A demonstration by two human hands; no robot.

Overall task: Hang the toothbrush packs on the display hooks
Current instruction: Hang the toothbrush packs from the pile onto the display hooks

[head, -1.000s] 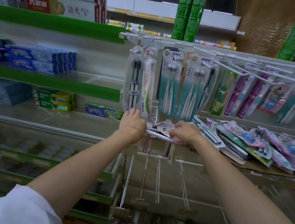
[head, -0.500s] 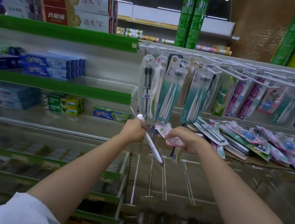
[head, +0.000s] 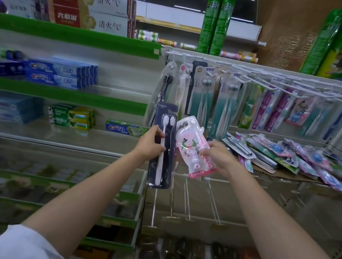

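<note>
The left hand (head: 149,142) grips a dark toothbrush pack (head: 162,150) upright at mid-length; the right hand (head: 217,155) pinches a pink pack (head: 192,145) just beside it. Lift each by its top hole, probably small, onto the white hooks (head: 260,80) above the fingers; loose packs (head: 293,159) crowd the right.
</note>
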